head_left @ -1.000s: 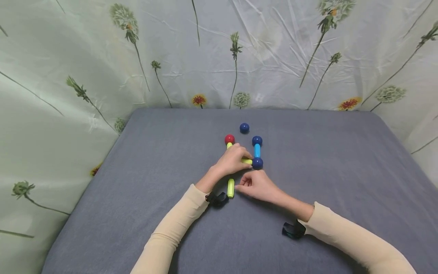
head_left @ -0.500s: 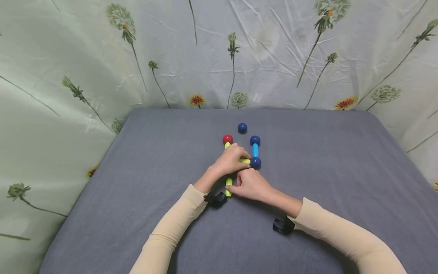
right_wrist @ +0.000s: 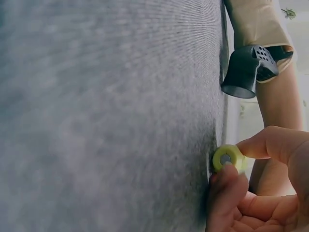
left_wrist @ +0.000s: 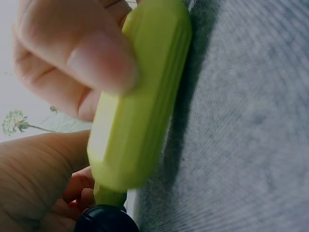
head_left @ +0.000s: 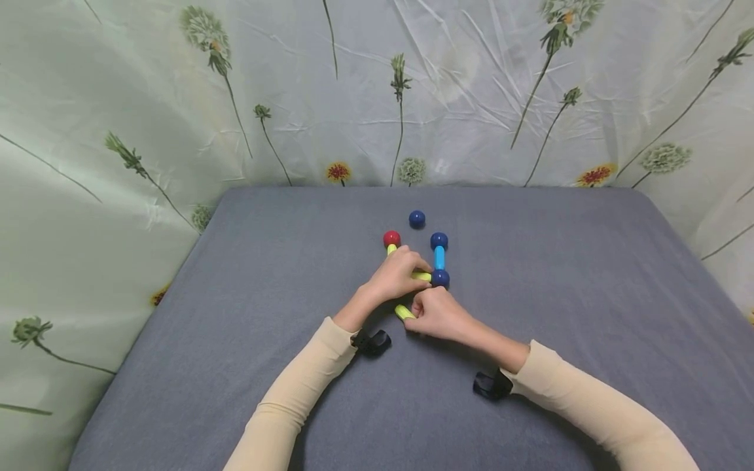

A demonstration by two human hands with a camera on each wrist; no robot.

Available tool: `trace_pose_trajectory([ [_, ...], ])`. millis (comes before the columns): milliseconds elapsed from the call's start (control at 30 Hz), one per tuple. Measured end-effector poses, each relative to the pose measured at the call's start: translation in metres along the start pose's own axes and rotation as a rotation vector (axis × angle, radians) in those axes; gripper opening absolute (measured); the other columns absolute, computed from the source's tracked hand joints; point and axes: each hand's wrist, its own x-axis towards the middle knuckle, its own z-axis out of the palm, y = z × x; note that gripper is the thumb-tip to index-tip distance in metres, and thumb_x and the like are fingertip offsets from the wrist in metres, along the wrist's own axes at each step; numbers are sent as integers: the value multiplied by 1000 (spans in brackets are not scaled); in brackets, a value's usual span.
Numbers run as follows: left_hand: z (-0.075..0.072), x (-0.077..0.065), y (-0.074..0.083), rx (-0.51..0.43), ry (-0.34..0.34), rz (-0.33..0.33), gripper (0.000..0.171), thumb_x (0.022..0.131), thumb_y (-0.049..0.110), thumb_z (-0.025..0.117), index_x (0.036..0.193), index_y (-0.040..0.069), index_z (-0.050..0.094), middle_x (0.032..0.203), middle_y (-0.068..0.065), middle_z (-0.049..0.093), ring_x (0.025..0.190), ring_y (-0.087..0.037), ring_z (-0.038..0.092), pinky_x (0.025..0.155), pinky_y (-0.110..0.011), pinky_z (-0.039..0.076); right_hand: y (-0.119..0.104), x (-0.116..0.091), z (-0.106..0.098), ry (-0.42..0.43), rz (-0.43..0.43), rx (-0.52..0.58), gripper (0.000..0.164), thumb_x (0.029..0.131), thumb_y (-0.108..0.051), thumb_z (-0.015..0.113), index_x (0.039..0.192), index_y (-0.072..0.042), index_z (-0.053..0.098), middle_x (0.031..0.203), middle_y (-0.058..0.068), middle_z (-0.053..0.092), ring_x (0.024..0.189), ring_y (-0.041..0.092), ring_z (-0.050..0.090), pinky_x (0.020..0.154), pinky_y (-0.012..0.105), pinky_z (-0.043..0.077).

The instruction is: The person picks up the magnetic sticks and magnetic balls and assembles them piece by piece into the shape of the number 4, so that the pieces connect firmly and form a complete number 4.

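Observation:
My left hand pinches a yellow-green rod beside a dark blue ball. A light blue rod links that ball to another dark blue ball farther back. Behind the left hand, a red ball meets a second yellow-green rod, partly covered by the hand. My right hand pinches a loose yellow-green rod between thumb and finger, slanted and close to the cloth. In the right wrist view this loose rod appears end-on, with a grey disc in its end.
A single dark blue ball lies apart at the back. Grey cloth covers the table, and a flowered curtain hangs behind and to the left. Black wrist cameras sit on both forearms.
The right hand has moved left to the loose yellow-green rod, taken it between thumb and finger, and turned it from upright in view to slanted. The left hand holds its place.

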Motion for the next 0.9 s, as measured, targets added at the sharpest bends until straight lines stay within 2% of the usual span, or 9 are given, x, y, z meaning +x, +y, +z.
trace_pose_trajectory([
  [133,1,0,0,3,2,7,22,78,22,75,97,10,75,87,-2,72,73,-13,47,67,-21,29,7,-4,-5,-38,49,98,16,75,-13,67,62,-5,62,50,-2,54,43,4,47,45,19,37],
  [400,0,1,0,8,-8,-4,24,79,23,75,98,10,75,91,-1,73,77,-13,49,68,-21,30,23,-12,-16,-92,229,232,13,78,-14,62,73,-3,67,54,-2,59,46,7,55,48,23,47],
  [767,0,1,1,20,-14,-5,25,79,25,75,99,10,75,92,-1,73,78,-13,52,70,-23,31,42,-17,-31,-76,368,456,23,83,-10,56,87,10,66,54,-4,57,47,4,56,50,21,50],
  [900,-1,1,1,13,-12,-6,26,78,25,76,99,10,75,91,-1,73,77,-13,51,70,-23,31,46,-17,-34,-72,405,543,29,84,-9,54,98,16,62,56,-4,58,48,2,57,51,20,51],
])
